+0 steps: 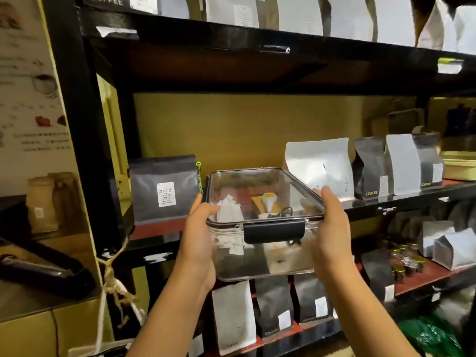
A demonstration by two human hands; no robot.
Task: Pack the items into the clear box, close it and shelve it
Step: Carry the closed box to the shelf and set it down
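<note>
The clear box (pixel 257 261) is held up in front of the middle shelf (pixel 154 231), its lid down and a black latch (pixel 274 231) across the near side. Through the plastic I see white paper packets (pixel 228 210), a small white bulb-shaped item (pixel 268 200) and a black cord. My left hand (pixel 199 235) grips the box's left side, thumb on the lid. My right hand (pixel 332 222) grips the right side, thumb over the lid's edge. The box's far end reaches over the shelf's front edge, between a dark bag and a white bag.
A dark coffee bag (pixel 163 188) stands on the shelf to the left of the box, a white bag (pixel 319 167) and more dark bags (pixel 368 170) to the right. The shelf below (pixel 412 282) and above carry several bags. A black upright post (pixel 74 124) stands left.
</note>
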